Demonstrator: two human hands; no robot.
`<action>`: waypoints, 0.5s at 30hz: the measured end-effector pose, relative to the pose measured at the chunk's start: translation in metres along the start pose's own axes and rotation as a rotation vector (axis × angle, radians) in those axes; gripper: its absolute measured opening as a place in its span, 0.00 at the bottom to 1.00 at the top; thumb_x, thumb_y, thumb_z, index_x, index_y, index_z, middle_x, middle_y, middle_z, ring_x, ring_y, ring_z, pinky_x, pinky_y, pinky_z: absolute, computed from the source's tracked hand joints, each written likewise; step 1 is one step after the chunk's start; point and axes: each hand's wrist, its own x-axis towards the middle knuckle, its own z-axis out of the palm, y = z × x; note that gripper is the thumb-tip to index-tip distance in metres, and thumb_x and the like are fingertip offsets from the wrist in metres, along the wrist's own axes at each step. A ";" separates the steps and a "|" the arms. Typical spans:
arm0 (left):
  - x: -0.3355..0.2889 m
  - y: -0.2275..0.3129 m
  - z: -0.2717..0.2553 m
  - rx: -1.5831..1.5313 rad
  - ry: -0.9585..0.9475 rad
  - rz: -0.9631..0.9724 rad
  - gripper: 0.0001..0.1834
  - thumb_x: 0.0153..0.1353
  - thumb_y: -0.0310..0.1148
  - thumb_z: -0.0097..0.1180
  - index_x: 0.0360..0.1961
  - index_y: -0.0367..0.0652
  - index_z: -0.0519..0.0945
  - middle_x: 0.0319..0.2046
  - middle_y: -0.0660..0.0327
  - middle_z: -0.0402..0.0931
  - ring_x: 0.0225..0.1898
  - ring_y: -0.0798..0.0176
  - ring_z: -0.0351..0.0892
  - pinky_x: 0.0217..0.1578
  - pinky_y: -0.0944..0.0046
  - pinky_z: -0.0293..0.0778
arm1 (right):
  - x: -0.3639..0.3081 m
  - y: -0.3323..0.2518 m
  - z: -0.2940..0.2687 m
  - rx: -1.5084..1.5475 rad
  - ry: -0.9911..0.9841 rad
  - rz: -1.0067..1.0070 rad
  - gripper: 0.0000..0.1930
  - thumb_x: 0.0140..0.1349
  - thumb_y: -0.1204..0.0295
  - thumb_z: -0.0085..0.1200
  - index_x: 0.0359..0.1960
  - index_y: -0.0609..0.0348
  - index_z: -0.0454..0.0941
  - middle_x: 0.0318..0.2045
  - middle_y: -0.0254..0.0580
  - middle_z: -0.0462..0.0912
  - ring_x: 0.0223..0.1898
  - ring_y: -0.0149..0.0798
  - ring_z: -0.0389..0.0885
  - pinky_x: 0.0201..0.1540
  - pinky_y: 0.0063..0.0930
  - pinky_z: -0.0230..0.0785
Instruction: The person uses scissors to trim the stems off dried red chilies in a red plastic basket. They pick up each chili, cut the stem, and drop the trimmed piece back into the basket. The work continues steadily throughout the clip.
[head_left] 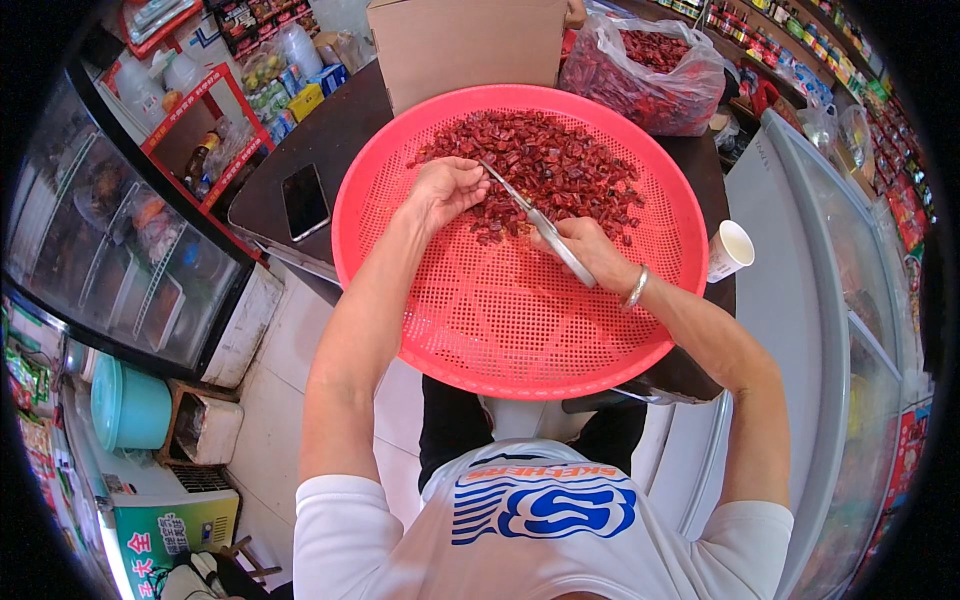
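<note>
A pair of metal scissors [545,228] is in my right hand [598,252], whose fingers wrap round the handles; a bangle circles that wrist. The blades point up and left, over a heap of cut dried red chilies [560,160]. Close to the blade tips, my left hand [448,190] is pinched closed; whatever lies between its fingertips is too small to make out. Both hands are above a large round pink perforated tray [520,330], with the chili pieces gathered in its far half. Some loose seeds and bits lie around the heap.
The tray rests on a dark table [320,130]. Behind it stand a cardboard box [465,45] and a plastic bag of dried red chilies [645,85]. A phone [305,202] lies at the left, a paper cup [731,250] stands right. A chest freezer [780,300] borders the right side.
</note>
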 end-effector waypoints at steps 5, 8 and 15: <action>0.002 -0.001 -0.002 0.011 -0.001 0.010 0.07 0.60 0.20 0.50 0.40 0.33 0.70 0.33 0.55 0.75 0.34 0.62 0.77 0.33 0.66 0.78 | 0.003 0.002 -0.001 -0.055 -0.024 0.028 0.23 0.59 0.51 0.55 0.30 0.63 0.79 0.14 0.25 0.68 0.14 0.21 0.65 0.15 0.18 0.56; 0.002 0.000 -0.002 0.015 0.006 0.006 0.08 0.60 0.19 0.49 0.41 0.33 0.69 0.33 0.55 0.75 0.34 0.62 0.77 0.33 0.66 0.78 | 0.003 0.003 -0.001 -0.062 -0.031 0.023 0.23 0.59 0.51 0.55 0.30 0.64 0.79 0.14 0.26 0.69 0.14 0.21 0.65 0.16 0.19 0.56; 0.003 -0.001 -0.002 0.043 -0.010 -0.003 0.08 0.59 0.18 0.49 0.41 0.33 0.69 0.33 0.53 0.75 0.32 0.60 0.77 0.31 0.64 0.78 | 0.006 0.010 0.004 -0.157 0.054 -0.124 0.30 0.53 0.43 0.57 0.18 0.65 0.75 0.12 0.33 0.70 0.16 0.26 0.68 0.18 0.26 0.59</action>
